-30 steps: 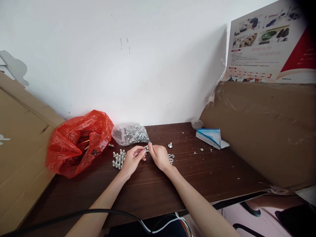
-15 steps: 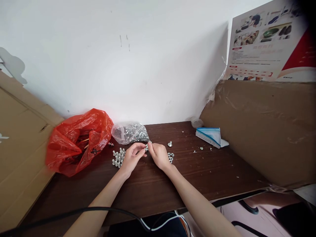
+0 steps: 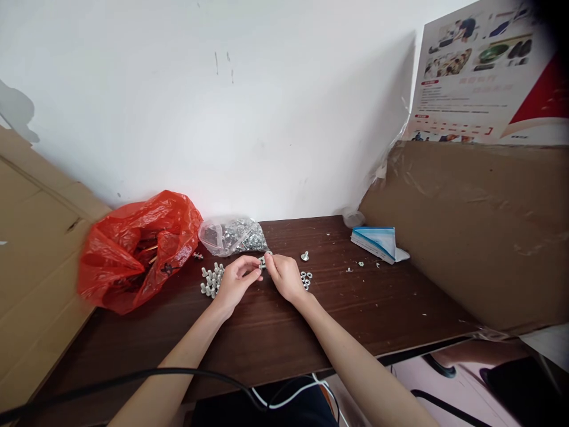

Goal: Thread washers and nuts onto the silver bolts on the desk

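My left hand (image 3: pixel 236 281) and my right hand (image 3: pixel 285 277) meet over the middle of the table, both closed in a pinch. Between their fingertips is a small silver bolt (image 3: pixel 262 261), partly covered by the fingers; whether a nut sits on it is too small to tell. Left of my left hand stands a cluster of silver bolts (image 3: pixel 209 281), most with shanks up. Several nuts (image 3: pixel 306 276) lie just right of my right hand, partly hidden by it. Beyond them a single bolt (image 3: pixel 304 256) stands on its head.
A clear plastic bag of small metal hardware (image 3: pixel 240 235) lies against the wall. To its left is an open red plastic bag (image 3: pixel 106 255). A blue-and-white packet (image 3: pixel 374 243) lies at the right, near a cardboard box (image 3: pixel 480 237). A black cable (image 3: pixel 186 371) crosses the front.
The view has shifted slightly, moving the scene a little up and left. Both hands stay pinched around the small bolt, with hardly any visible change of grip.
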